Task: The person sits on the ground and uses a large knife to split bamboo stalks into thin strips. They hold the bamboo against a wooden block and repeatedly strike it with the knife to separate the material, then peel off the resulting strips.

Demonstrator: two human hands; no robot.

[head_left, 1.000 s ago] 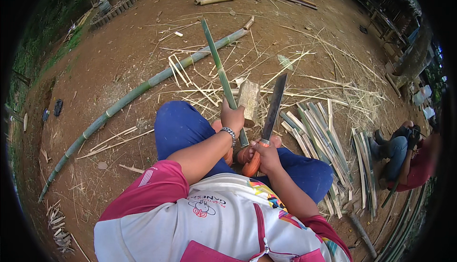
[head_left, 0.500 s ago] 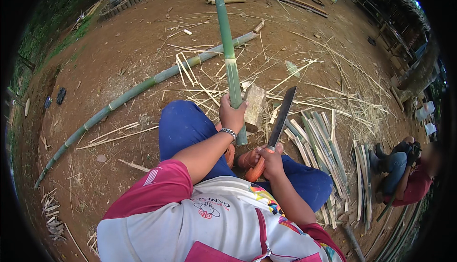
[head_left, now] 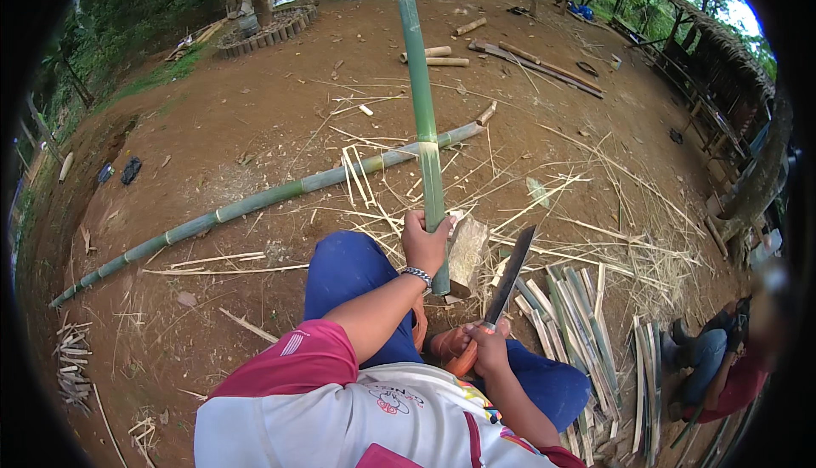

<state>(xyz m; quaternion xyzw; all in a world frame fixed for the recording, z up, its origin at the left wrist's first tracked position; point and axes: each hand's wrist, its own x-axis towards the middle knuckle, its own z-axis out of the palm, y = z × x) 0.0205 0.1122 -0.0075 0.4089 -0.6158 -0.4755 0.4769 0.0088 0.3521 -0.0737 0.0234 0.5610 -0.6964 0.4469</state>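
My left hand (head_left: 426,245) is closed round the lower part of a green bamboo pole section (head_left: 416,68), which stands nearly upright in front of me. A pale node ring crosses it about midway. In my right hand (head_left: 490,347) is the orange handle of a machete (head_left: 513,274). Its long dark blade points up and slightly right, apart from the bamboo. Just right of the bamboo's lower end, a chopped wooden block (head_left: 467,251) sits on the ground beside my feet.
A long bamboo pole (head_left: 255,202) lies across the ground on the left. Split bamboo strips (head_left: 574,323) are piled at my right, with thin slivers scattered ahead. A person (head_left: 722,357) sits at the far right. Short bamboo pieces (head_left: 446,62) lie farther off.
The view has tilted up, showing more of the yard's far side. Both hands keep their holds on the bamboo and the machete.
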